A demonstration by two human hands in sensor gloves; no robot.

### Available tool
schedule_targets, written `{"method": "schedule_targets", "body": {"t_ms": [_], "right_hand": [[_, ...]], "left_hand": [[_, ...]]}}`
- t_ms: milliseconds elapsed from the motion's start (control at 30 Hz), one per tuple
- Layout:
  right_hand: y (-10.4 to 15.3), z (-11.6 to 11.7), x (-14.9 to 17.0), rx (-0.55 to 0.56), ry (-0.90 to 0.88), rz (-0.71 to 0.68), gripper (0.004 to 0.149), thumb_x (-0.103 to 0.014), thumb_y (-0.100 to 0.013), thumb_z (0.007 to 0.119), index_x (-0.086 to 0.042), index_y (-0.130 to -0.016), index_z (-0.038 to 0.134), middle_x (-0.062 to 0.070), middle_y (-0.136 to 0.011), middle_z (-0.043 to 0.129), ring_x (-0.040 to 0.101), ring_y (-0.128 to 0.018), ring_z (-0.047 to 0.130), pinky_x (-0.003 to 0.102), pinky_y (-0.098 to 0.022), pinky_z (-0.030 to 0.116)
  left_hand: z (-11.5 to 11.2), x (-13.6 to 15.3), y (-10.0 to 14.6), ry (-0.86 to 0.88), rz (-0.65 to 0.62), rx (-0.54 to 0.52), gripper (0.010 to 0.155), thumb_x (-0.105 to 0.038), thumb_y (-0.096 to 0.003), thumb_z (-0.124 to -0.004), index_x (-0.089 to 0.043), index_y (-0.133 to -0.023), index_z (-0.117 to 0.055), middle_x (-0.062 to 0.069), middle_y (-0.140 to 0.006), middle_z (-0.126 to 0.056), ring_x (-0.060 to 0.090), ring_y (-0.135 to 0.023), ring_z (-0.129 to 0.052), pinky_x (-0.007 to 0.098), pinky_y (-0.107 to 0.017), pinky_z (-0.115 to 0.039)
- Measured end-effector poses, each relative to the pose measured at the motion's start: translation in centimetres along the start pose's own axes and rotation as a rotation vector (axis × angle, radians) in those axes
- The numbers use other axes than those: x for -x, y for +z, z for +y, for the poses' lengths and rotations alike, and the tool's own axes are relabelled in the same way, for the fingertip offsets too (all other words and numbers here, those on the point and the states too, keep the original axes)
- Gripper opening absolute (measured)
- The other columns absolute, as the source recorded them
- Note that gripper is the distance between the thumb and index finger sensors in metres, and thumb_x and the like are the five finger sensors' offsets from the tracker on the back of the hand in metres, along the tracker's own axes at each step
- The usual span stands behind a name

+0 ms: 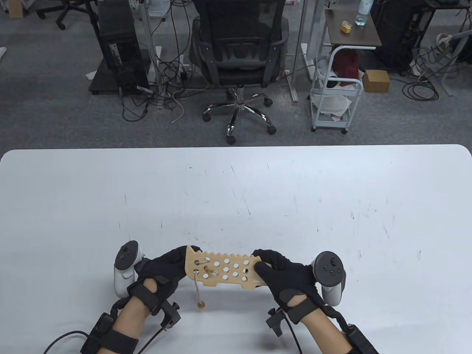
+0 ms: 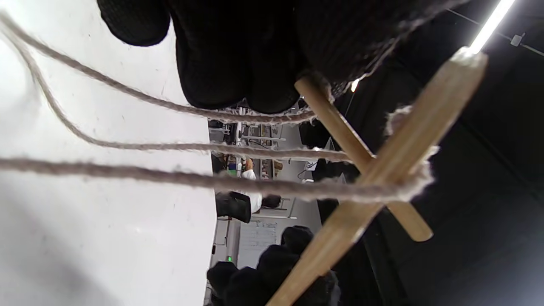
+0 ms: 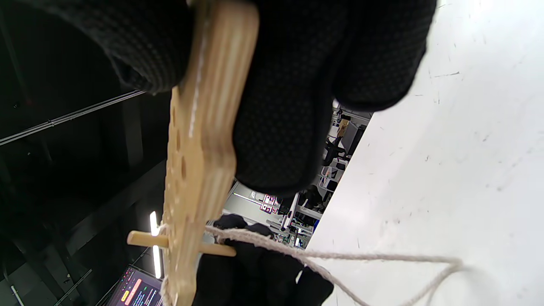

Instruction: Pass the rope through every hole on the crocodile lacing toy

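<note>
**Lacing toy held off bench: snag and slip risks**

Toy (image 1: 221, 269) held level above near edge of bench (image 1: 236, 191), between both hands. Left hand (image 1: 162, 267) grips head end; right hand (image 1: 284, 273) grips tail end, fingers (image 3: 280, 106) clamped on both faces of board. Rope (image 1: 197, 289) laced through only the few holes at head end; wooden needle (image 3: 182, 244) sits crosswise through a hole near left fingers (image 2: 238, 63).

Likely faults:
- Needle slipping back out if released before pulled fully through.
- Slack loops under board tangling or catching on fingers.
- Board twisting if right grip loosens while rope is tensioned.
- Hole skipped, since most remain open.

Bench white, scuffed. Beyond: grey carpet, office chair (image 1: 239, 55), cables, white cart (image 1: 335, 92), side table with bottle.
</note>
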State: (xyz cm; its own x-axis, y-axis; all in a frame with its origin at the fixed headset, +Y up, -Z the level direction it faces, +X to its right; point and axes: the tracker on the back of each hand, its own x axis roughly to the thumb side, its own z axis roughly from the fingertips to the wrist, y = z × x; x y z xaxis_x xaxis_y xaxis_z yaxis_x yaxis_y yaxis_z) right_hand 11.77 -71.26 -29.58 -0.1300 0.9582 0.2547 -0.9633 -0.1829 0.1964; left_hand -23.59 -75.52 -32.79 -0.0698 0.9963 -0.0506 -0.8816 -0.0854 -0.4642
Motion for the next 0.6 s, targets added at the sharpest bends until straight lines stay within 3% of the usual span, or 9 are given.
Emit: {"method": "schedule_targets", "body": {"t_ms": [600], "right_hand": [[-0.02,-0.04,-0.04,0.018,0.031,-0.006,0.047,-0.038,-0.045,0.082,-0.012,-0.084,0.081,0.001,-0.063,0.105,0.020,-0.041,0.113,0.041,-0.043,0.085]], "left_hand": [[-0.83,0.12,0.13,0.183,-0.031,0.094,0.062,-0.061,-0.0447,-0.069,-0.031,-0.098,-0.074,-0.002,-0.094,-0.091,0.026,-0.084,-0.093,0.051,-0.073,-0.066]]}}
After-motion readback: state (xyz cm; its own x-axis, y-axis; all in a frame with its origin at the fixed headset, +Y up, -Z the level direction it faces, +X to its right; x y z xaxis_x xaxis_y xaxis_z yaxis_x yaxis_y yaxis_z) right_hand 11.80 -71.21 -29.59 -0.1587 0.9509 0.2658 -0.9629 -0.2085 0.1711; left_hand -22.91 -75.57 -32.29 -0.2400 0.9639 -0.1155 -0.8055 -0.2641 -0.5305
